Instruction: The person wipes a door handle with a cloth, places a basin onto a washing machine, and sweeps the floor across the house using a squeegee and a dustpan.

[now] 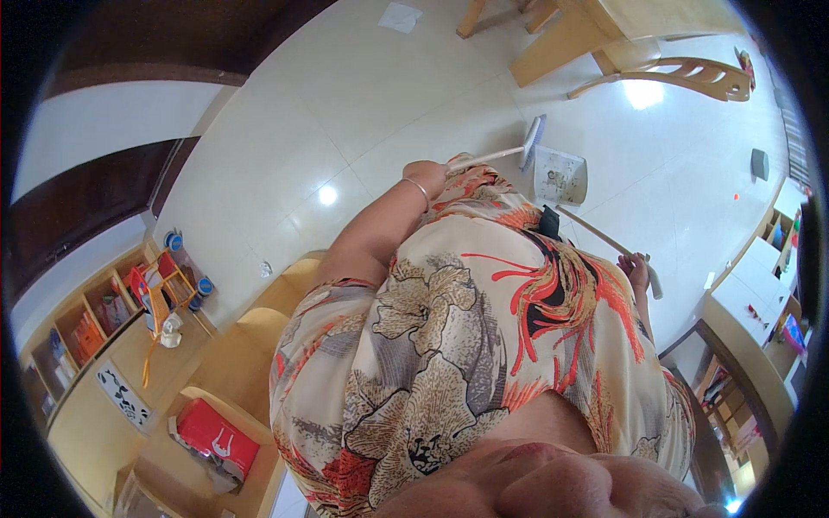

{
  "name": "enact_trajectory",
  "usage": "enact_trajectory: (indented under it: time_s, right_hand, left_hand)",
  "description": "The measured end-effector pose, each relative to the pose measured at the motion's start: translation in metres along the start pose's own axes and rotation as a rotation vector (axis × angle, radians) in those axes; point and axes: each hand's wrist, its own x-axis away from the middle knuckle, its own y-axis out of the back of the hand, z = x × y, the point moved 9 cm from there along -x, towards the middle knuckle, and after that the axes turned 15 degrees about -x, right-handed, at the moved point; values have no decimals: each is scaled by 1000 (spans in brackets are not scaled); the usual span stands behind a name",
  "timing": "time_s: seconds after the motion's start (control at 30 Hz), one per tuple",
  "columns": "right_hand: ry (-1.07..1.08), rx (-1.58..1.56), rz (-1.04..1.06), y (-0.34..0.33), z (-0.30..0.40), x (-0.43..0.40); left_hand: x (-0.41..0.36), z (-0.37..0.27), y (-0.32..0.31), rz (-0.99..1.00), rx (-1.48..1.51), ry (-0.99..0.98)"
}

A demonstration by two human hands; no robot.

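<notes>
My left hand point(425, 178), a bracelet at its wrist, is closed around the pale handle of a broom point(499, 156). The broom head point(533, 142), with grey-purple bristles, stands on its side at the far left corner of a white dustpan point(561, 176). Dark bits of debris lie in the pan, which rests on the tiled floor. Out to the right, my right hand point(636, 270) grips the dustpan's long handle point(596, 232) near its grey end. A small black object point(549, 222) partly covers the area near the pan's handle; I cannot tell what it is.
A wooden chair point(699, 74) and table stand ahead right. White paper point(400, 17) and a crumpled scrap point(265, 269) lie on the floor. At left are a yellow wooden seat point(239, 349), a red bag point(219, 435) and a child's tricycle point(162, 285). Cabinets point(751, 298) line the right.
</notes>
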Motion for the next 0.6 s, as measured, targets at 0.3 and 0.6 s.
enact_trajectory:
  time_s: [0.3, 0.6]
  right_hand:
    - [8, -45, -22, 30, -18, -27]
    - [39, -47, -52, 11, -18, -17]
  left_hand:
    - [37, 99, -33, 1, 296, 292]
    - [7, 66, 31, -146, 326, 163]
